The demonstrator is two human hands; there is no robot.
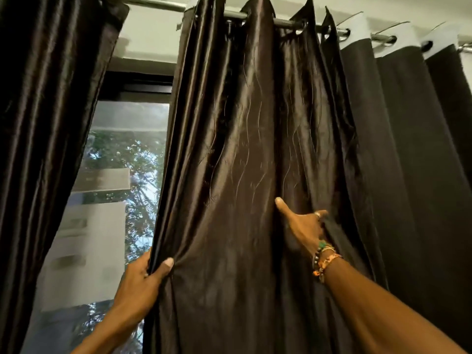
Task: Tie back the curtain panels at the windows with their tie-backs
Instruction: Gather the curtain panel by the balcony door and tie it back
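Left hand (pixel 143 277) at 7 o'clock pinches curtain (pixel 242 149) edge; right hand (pixel 302 227) at 4 o'clock grips a fold. Slick fabric could slip loose while gathering.

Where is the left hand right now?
In the head view, lower centre-left: the left hand grips the left edge of the shiny middle panel, beside the window glass.

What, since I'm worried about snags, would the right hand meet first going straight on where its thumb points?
More of the glossy curtain panel: the right hand grips a fold, thumb pointing up-left along the fabric, so it would probably slide up those folds. Depth is unclear.
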